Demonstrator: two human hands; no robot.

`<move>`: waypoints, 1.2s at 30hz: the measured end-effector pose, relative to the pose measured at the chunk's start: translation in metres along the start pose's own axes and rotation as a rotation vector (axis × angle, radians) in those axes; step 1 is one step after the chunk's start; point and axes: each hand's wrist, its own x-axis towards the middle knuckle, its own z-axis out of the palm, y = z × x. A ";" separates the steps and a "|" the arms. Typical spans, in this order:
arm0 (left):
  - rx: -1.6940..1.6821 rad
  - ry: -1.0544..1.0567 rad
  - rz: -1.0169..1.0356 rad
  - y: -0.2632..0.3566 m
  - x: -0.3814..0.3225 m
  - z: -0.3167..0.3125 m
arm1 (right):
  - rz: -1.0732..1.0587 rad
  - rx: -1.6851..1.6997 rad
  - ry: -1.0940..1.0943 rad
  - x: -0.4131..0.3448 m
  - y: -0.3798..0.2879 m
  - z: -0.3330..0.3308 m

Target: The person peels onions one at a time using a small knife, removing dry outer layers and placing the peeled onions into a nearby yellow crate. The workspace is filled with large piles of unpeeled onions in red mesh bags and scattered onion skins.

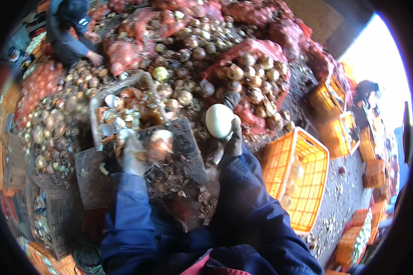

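My right hand (234,137), in a dark glove, is closed around a large peeled white onion (219,121) in front of the mesh sack. My left hand (133,154), in a pale glove, is blurred over the near edge of a grey crate (93,118) holding onion skins and scraps. Something pale shows at its fingertips; whether it is gripped is unclear. Just right of that hand, a brownish onion (160,145), blurred, is over the dark board (189,154).
Unpeeled onions (199,53) lie heaped ahead around an open red mesh sack (254,44). An orange plastic crate (278,161) with several peeled onions stands at my right. Another person (67,34) bends over onions at the upper left. More orange crates (325,99) stand farther right.
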 end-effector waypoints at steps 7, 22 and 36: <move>0.031 0.056 -0.175 -0.003 0.022 -0.026 | -0.517 -0.055 0.341 -0.127 -0.126 -0.032; 0.014 0.150 -0.132 -0.001 0.055 -0.055 | -0.768 -0.366 1.041 -0.289 -0.157 -0.060; 0.743 0.243 0.306 0.021 -0.016 -0.041 | -0.061 -1.836 0.712 -0.050 -0.088 -0.254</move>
